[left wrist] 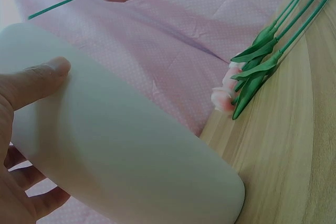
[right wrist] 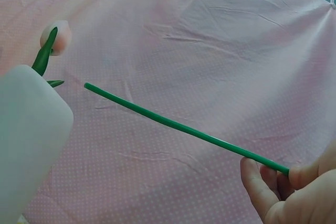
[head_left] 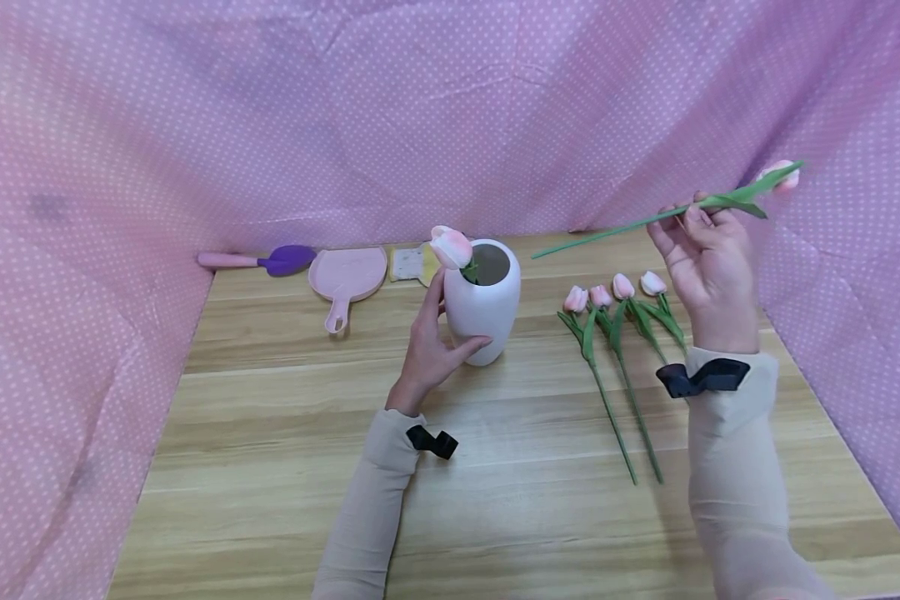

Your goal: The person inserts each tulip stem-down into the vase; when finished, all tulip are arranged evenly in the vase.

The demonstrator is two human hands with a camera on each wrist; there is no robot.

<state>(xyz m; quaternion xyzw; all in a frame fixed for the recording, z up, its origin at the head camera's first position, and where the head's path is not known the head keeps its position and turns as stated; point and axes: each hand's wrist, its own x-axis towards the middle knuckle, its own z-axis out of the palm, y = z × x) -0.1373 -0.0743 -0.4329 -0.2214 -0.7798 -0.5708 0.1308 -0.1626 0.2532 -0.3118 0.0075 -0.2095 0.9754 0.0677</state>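
A white vase [head_left: 483, 317] stands on the wooden table, its mouth facing up. My left hand [head_left: 433, 350] grips its left side, thumb across the front and fingers behind, as the left wrist view also shows. One pink-and-white tulip [head_left: 451, 247] leans out over the vase's rim. Raised to the right of the vase, my right hand [head_left: 708, 258] pinches a second tulip by its green stem [right wrist: 184, 128]. That stem's bare end points left toward the vase, apart from it; its bloom [head_left: 783, 177] is at the upper right.
Several tulips [head_left: 607, 367] lie on the table [head_left: 540, 517] between the vase and my right forearm. At the back left are a purple trowel [head_left: 288, 260] with a pink handle, a pink dustpan [head_left: 348, 273] and a yellow-and-white item [head_left: 407, 264]. Pink dotted cloth [head_left: 390, 117] surrounds the table's back and sides.
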